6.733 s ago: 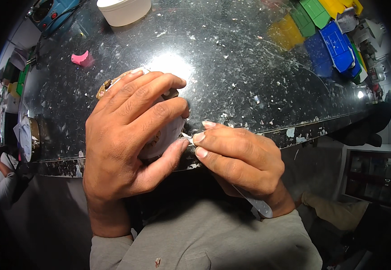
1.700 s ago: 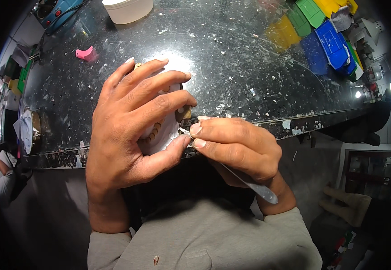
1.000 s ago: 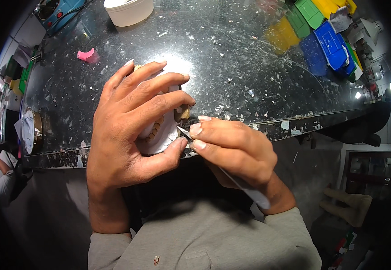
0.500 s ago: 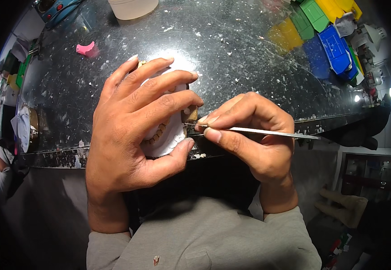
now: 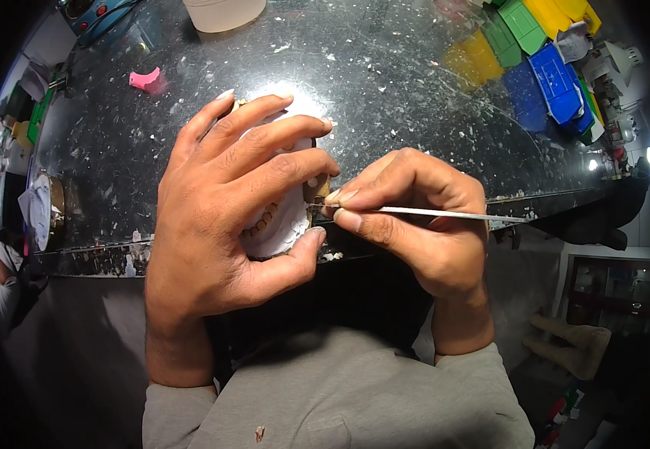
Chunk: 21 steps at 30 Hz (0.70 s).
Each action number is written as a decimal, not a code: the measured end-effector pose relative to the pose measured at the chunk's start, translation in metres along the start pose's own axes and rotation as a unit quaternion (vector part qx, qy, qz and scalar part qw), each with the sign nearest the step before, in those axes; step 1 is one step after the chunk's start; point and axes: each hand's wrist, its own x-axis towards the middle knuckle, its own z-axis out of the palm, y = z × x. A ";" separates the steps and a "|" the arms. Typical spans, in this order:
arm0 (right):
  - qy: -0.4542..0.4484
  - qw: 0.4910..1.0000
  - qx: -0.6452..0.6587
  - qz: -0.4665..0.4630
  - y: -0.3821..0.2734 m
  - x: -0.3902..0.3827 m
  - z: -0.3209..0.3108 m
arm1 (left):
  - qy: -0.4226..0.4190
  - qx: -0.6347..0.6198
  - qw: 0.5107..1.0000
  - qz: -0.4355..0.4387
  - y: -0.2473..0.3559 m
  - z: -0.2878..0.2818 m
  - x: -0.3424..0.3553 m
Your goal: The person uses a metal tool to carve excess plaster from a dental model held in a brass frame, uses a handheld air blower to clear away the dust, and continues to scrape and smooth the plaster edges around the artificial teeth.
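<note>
A white plaster dental cast (image 5: 289, 227) with a curved row of tan teeth lies near the bench's front edge. My left hand (image 5: 220, 198) is spread over it, fingers curled across the far side and thumb along the near edge, gripping it. Much of the cast is hidden under that hand. A thin metal dental carver (image 5: 452, 214) is pinched between the thumb and fingers of my right hand (image 5: 433, 224). Its fine tip points left and reaches the cast's right edge, beside a brownish block (image 5: 316, 187); whether it touches cannot be told.
White specks cover the dark bench (image 5: 385, 97). A pink curved piece (image 5: 145, 80) lies at the far left, and a translucent tub (image 5: 226, 15) stands at the back. Blue (image 5: 560, 82), green and yellow bins are at the right. A round pot (image 5: 50, 213) sits at the left edge.
The carver and my right hand have shifted slightly left and up. My left hand keeps its grip on the cast, with hardly any movement.
</note>
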 end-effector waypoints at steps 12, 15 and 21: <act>0.001 0.999 0.033 0.006 0.002 -0.002 -0.001 | 0.009 -0.008 1.000 -0.002 -0.001 0.001 -0.001; 0.005 1.000 0.029 0.010 0.000 -0.002 -0.001 | 0.009 -0.006 1.000 -0.001 -0.002 0.001 0.000; 0.002 1.000 0.021 -0.002 0.003 -0.001 -0.002 | 0.010 -0.010 1.000 0.001 -0.002 0.002 -0.001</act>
